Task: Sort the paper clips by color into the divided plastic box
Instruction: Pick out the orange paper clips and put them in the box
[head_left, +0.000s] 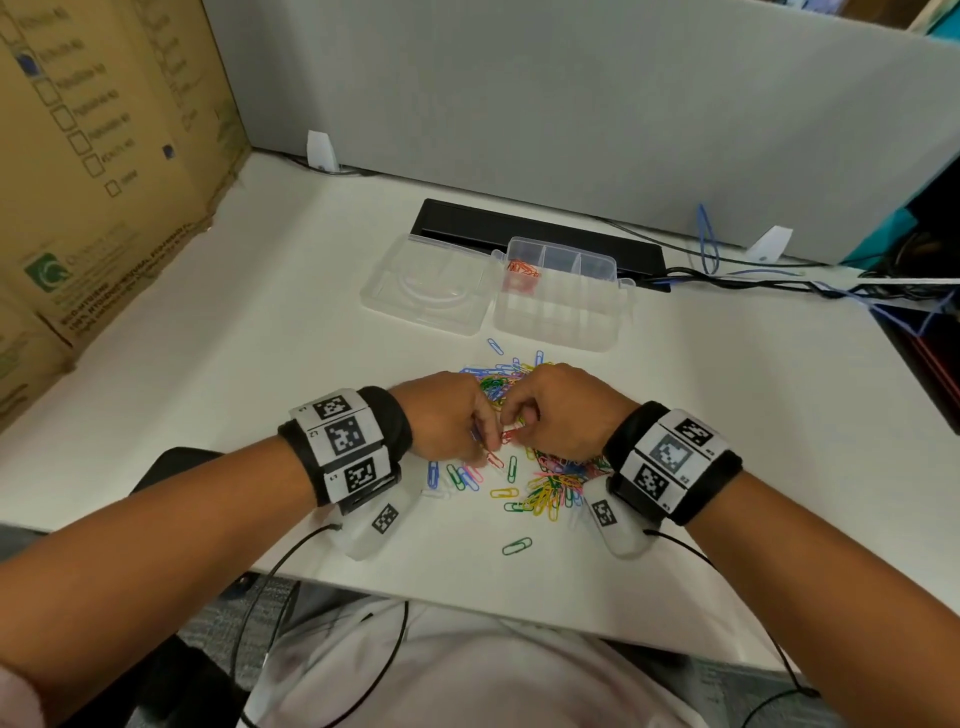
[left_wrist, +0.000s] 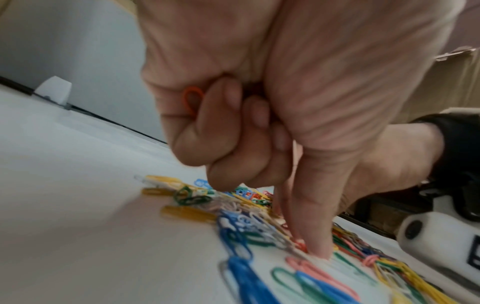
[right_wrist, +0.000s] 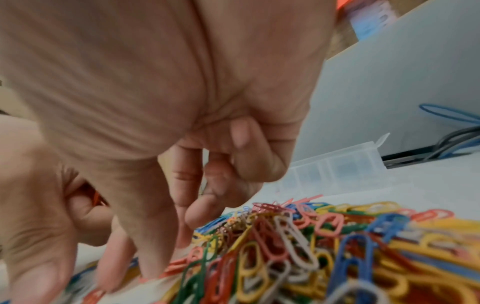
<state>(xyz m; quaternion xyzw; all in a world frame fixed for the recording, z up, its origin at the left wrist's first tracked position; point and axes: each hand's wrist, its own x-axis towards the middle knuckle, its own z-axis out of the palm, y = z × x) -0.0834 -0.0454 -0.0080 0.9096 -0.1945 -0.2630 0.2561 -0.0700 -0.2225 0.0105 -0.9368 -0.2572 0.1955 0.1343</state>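
A heap of mixed-colour paper clips (head_left: 545, 478) lies on the white desk, and both hands are over it. My left hand (head_left: 452, 421) keeps a red clip (left_wrist: 193, 98) tucked under its curled fingers, while its forefinger (left_wrist: 317, 232) reaches down to the desk among the clips. My right hand (head_left: 561, 410), fingers curled, meets it and pinches a red clip (head_left: 511, 435) at the heap's near edge; its thumb (right_wrist: 148, 246) touches down there. The clear divided box (head_left: 561, 312) stands beyond the heap, with red clips (head_left: 522, 270) in its far-left compartment.
The box's open lid (head_left: 426, 286) lies flat to its left. A black bar (head_left: 535, 234) and cables (head_left: 779, 280) run along the grey partition behind. A cardboard box (head_left: 104, 156) walls the left side. A stray green clip (head_left: 517, 545) lies near the desk's front edge.
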